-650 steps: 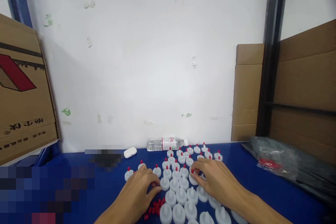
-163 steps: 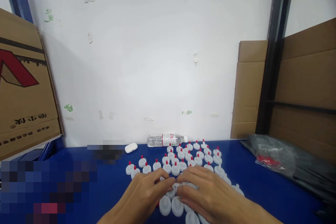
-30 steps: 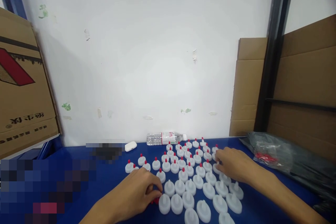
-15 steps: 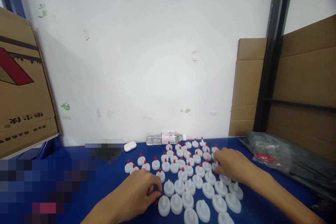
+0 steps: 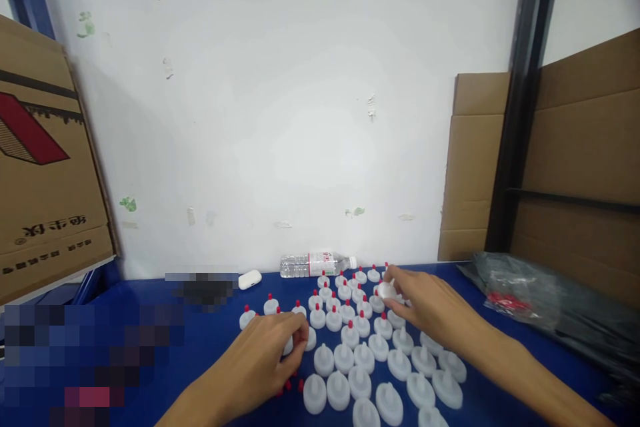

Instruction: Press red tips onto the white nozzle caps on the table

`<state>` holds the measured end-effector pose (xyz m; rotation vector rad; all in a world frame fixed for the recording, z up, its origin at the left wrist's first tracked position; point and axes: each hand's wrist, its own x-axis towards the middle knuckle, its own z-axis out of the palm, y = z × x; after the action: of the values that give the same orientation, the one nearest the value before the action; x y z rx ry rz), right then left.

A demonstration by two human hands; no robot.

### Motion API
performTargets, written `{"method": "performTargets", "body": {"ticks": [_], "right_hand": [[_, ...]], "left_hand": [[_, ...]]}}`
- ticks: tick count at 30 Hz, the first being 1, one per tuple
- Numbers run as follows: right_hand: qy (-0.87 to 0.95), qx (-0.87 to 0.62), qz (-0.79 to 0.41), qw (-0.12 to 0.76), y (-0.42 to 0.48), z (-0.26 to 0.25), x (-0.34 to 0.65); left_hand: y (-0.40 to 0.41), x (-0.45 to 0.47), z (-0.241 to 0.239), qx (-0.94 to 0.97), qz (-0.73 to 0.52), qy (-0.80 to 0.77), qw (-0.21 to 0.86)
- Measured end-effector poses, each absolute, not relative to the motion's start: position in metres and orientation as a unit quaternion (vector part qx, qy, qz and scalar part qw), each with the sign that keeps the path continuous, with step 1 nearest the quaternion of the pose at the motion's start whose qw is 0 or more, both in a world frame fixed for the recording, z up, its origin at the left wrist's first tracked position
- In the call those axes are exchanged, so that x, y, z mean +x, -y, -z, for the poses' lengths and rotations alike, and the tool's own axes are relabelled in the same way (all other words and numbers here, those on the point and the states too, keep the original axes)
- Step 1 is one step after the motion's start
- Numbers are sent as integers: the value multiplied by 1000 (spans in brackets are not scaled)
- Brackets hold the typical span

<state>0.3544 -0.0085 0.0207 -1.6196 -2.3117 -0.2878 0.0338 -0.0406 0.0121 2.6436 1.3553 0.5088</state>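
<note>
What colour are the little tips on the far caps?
Red tips on white caps, seen in the head view.

Single head view, looking forward and slightly down across blue table point(image 5: 500, 347) toward white wall point(image 5: 300, 113), close.

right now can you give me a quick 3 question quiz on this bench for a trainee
1. True or false: the water bottle stands upright.
2. What does the right hand hold? A) a white cap B) the earbud case C) nothing
3. Fill in: the finished caps in the far rows carry ___ tips, while the nearest ones are plain white.

Key:
1. False, it lies on its side by the wall.
2. A
3. red

The left hand rests at the caps' left edge.
</note>
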Motion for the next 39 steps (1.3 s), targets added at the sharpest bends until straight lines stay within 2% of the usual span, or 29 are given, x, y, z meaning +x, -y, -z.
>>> {"method": "performTargets", "body": {"ticks": [5,12,15,24,34,39], "right_hand": [[824,-519,133,186,15,-21,339],[856,-388,127,316,35,-12,315],[874,-319,130,341,47,-12,304],[889,-254,165,343,53,-8,296],[887,-275,159,334,53,-4,296],[892,-237,181,341,54,-5,296]], "left_hand": [[35,33,-3,893,-204,-402,13],[36,39,-2,900,-271,-341,-1],[38,42,2,898,-298,-322,-38],[49,52,7,877,-410,-249,-17],[46,48,8,889,-371,-260,-62],[47,48,8,890,-382,-248,-30]]}}
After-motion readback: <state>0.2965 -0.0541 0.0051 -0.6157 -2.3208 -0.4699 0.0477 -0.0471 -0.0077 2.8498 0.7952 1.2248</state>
